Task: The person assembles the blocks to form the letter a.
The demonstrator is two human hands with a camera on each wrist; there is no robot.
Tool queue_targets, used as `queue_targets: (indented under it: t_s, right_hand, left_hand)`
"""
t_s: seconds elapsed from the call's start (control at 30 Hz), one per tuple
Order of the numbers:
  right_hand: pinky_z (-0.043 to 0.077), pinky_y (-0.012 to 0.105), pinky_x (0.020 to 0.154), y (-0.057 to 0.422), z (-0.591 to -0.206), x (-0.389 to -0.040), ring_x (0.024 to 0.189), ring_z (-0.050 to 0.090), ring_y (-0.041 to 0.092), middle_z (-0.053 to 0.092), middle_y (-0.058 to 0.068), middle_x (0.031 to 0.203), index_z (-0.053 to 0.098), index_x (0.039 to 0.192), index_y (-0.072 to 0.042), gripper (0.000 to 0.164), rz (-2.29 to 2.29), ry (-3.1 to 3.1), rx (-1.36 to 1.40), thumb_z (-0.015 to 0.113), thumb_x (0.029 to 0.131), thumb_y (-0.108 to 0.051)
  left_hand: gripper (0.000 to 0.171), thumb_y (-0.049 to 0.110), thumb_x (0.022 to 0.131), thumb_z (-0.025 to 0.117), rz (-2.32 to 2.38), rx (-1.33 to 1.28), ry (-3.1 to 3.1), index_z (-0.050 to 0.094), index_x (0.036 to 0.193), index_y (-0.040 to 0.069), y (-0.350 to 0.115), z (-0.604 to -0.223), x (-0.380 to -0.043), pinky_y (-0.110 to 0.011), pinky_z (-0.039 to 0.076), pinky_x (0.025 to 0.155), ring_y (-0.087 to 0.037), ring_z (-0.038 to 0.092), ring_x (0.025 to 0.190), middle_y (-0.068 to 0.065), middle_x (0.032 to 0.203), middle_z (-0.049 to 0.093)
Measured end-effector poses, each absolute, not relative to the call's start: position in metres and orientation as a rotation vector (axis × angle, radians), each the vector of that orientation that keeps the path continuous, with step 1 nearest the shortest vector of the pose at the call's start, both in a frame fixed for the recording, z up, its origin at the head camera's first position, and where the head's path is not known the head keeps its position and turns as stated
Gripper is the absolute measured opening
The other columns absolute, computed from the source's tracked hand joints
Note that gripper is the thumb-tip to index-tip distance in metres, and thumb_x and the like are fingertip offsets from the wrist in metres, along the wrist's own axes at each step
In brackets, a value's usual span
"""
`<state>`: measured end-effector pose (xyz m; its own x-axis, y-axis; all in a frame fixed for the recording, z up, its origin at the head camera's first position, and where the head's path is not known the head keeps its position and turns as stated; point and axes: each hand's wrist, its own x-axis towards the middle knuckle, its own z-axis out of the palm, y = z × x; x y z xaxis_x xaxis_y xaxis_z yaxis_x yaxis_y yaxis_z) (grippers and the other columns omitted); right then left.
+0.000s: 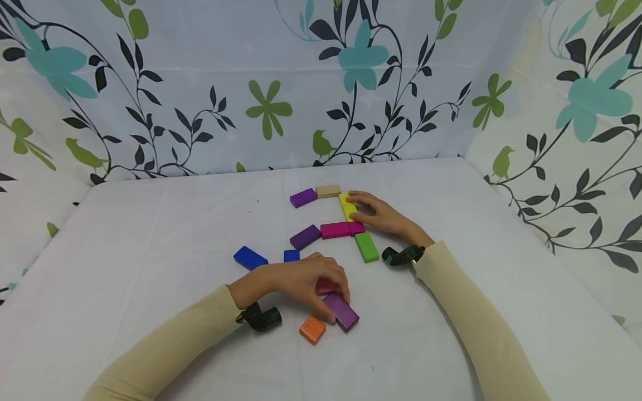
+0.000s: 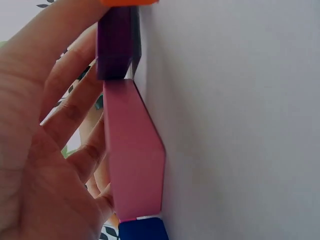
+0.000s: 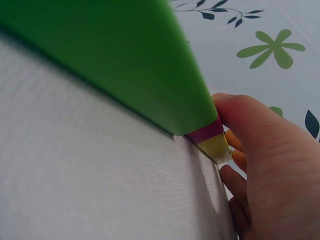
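Over the near part of the table, my left hand (image 1: 306,281) pinches a purple block (image 1: 343,313) between thumb and fingers. A pink block (image 2: 135,155) lies under the palm, end to end with the purple one in the left wrist view. An orange block (image 1: 312,329) sits by the left thumb. Farther back, my right hand (image 1: 385,217) holds a yellow block (image 1: 347,208), thumb at its near end and a fingertip at its far end. Magenta blocks (image 1: 335,230) adjoin the yellow block's near end, and a green block (image 1: 367,247) continues toward me.
A beige block (image 1: 328,191) and a purple block (image 1: 303,198) lie at the back. A dark purple block (image 1: 305,237) meets the magenta row's left end. Two blue blocks (image 1: 249,258) lie beyond the left wrist. Patterned cloth (image 1: 200,89) hangs behind the white table (image 1: 165,234).
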<state>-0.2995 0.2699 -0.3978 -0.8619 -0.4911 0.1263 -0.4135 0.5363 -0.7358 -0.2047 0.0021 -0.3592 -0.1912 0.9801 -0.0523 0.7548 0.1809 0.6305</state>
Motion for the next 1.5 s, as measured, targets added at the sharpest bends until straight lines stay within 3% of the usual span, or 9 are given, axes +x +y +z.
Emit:
queue_targets:
  t_s: [0.27,0.7,1.13,1.5]
  right_hand:
    - [0.015,0.054,0.117,0.257,-0.362,-0.273,0.146,0.019,0.036,0.029,0.021,0.155,0.046,0.14,0.006,0.048,-1.245,2.632,-0.759,0.059,0.097,-0.01]
    - [0.014,0.052,0.118,0.256,-0.36,-0.271,0.146,0.02,0.035,0.03,0.021,0.155,0.046,0.139,0.006,0.047,-1.272,2.623,-0.756,0.06,0.096,-0.01]
    - [0.012,0.055,0.117,0.255,-0.359,-0.268,0.147,0.017,0.037,0.028,0.021,0.156,0.045,0.14,0.006,0.048,-1.267,2.621,-0.721,0.059,0.097,-0.011]
    - [0.013,0.053,0.118,0.254,-0.358,-0.269,0.147,0.018,0.035,0.029,0.02,0.156,0.046,0.14,0.005,0.048,-1.253,2.633,-0.709,0.059,0.097,-0.011]
  left_hand:
    - [0.031,0.028,0.083,0.079,0.793,1.659,1.971,0.07,0.11,0.017,0.009,-0.361,-0.205,-0.023,0.043,0.088,-0.001,0.052,0.097,0.011,0.104,0.065]
    - [0.032,0.027,0.082,0.08,0.883,1.587,2.134,0.07,0.109,0.013,0.015,-0.36,-0.2,-0.022,0.047,0.079,-0.004,0.053,0.089,0.006,0.102,0.065]
    - [0.032,0.027,0.084,0.077,0.942,1.501,2.249,0.069,0.11,0.01,0.016,-0.36,-0.197,-0.022,0.048,0.079,-0.007,0.057,0.092,0.001,0.105,0.068]
    - [0.031,0.031,0.084,0.078,0.917,1.365,2.403,0.069,0.107,0.013,0.021,-0.362,-0.194,-0.019,0.047,0.072,-0.008,0.057,0.085,0.005,0.096,0.065]
